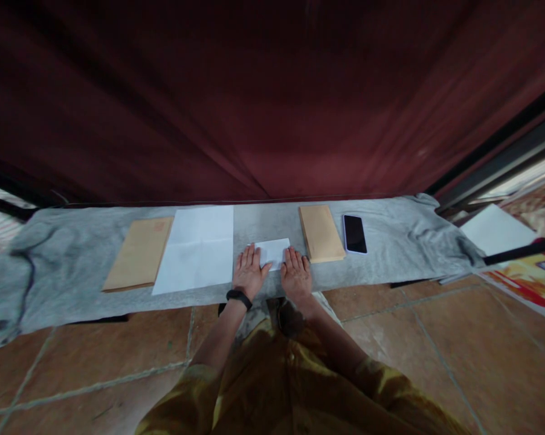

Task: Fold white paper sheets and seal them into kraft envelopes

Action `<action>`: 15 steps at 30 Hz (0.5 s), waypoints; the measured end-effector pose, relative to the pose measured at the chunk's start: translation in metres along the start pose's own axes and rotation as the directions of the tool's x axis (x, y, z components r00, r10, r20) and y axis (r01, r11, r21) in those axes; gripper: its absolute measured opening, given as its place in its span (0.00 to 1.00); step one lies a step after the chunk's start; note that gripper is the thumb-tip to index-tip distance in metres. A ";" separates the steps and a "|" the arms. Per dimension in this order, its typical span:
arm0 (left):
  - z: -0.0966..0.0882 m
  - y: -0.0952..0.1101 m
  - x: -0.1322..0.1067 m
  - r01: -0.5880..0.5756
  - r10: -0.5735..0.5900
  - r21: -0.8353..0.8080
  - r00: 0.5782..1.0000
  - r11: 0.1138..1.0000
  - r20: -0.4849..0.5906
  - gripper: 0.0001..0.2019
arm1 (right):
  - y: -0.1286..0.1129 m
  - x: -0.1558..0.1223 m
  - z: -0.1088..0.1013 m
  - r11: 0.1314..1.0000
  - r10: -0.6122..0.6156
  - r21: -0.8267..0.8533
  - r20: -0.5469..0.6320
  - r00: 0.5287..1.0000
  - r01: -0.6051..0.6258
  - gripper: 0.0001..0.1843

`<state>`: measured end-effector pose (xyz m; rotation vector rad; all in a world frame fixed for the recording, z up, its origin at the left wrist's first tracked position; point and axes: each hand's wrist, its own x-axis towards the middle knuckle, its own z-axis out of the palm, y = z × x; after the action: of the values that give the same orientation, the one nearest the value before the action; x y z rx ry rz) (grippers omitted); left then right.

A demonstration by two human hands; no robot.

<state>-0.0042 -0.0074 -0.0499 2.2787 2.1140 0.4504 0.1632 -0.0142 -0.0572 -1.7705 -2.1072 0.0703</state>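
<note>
On the grey cloth [64,266], a brown envelope [139,254] lies flat at about ten o'clock from the hands. A large white sheet [195,248] lies just beside it, open and marked with fold creases. The left hand [249,272], a black band [238,297] at its wrist, lies flat with fingers together, pressing the left edge of a small folded paper [275,249]. The right hand [296,275] presses the right edge likewise. That paper sits at twelve o'clock between them and looks already folded small, while the big sheet is not. At two o'clock lie a second envelope [321,232] and a phone [354,234]
</note>
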 end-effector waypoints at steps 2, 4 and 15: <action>0.000 0.001 -0.001 0.002 -0.002 0.005 1.000 1.000 -0.006 0.33 | -0.001 0.000 0.000 1.000 0.005 -0.006 0.005 1.000 -0.005 0.29; 0.001 0.001 -0.002 0.003 -0.003 0.007 1.000 1.000 -0.004 0.33 | -0.001 0.000 -0.001 1.000 0.004 -0.008 0.003 1.000 -0.004 0.29; -0.002 -0.002 -0.020 0.089 -0.091 -0.039 0.995 0.995 -0.032 0.26 | -0.002 0.001 -0.003 1.000 0.009 -0.007 0.020 1.000 -0.009 0.29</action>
<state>-0.0079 -0.0267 -0.0525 2.1610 2.1935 0.5246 0.1620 -0.0148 -0.0535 -1.7907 -2.1159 0.0845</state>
